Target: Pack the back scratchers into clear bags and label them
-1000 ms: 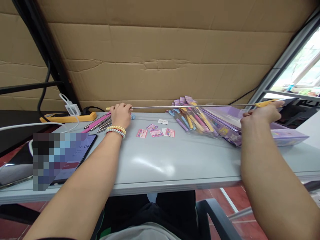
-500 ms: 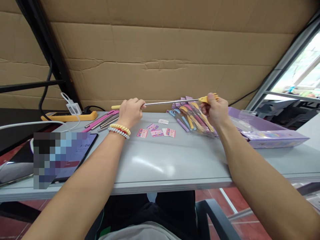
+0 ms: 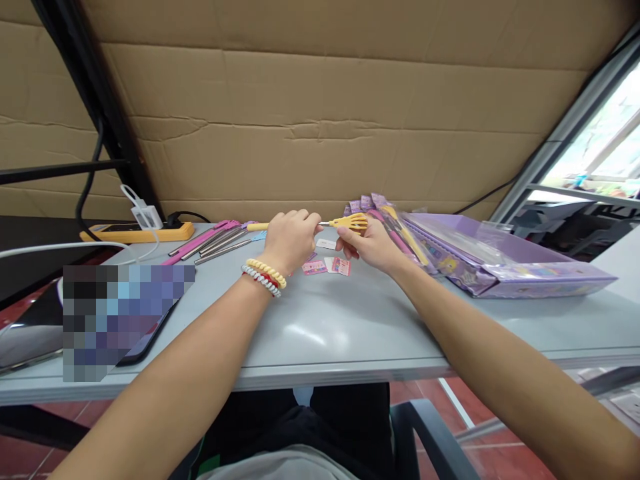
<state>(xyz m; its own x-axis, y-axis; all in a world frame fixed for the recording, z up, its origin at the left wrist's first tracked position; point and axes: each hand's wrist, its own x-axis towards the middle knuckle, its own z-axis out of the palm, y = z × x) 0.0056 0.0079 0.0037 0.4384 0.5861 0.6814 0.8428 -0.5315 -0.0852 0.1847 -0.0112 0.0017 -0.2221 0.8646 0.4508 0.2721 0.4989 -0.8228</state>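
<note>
Both my hands are on a yellow telescopic back scratcher [image 3: 353,223] with a claw-shaped head, held level above the table. My left hand [image 3: 293,240] is closed around the shaft near the handle, whose yellow end sticks out to the left. At the claw end, my right hand [image 3: 373,243] grips the head between thumb and fingers. Only a short bit of metal rod shows between the hands. Beneath them lie small pink printed cards [image 3: 314,268] and a white card [image 3: 327,244]. Several pink back scratchers with extended metal rods [image 3: 215,241] lie to the left.
Bagged, colourful back scratchers [image 3: 400,233] lie right of my hands, beside an open purple box [image 3: 545,273]. A yellow power strip [image 3: 140,231] with a white charger stands back left. A phone [image 3: 150,337] lies front left. Cardboard [image 3: 320,100] walls the table's back.
The back scratcher's long rod has been pushed together. My right hand came left and slightly down with the claw end, and my left hand shifted a little right and lower.
</note>
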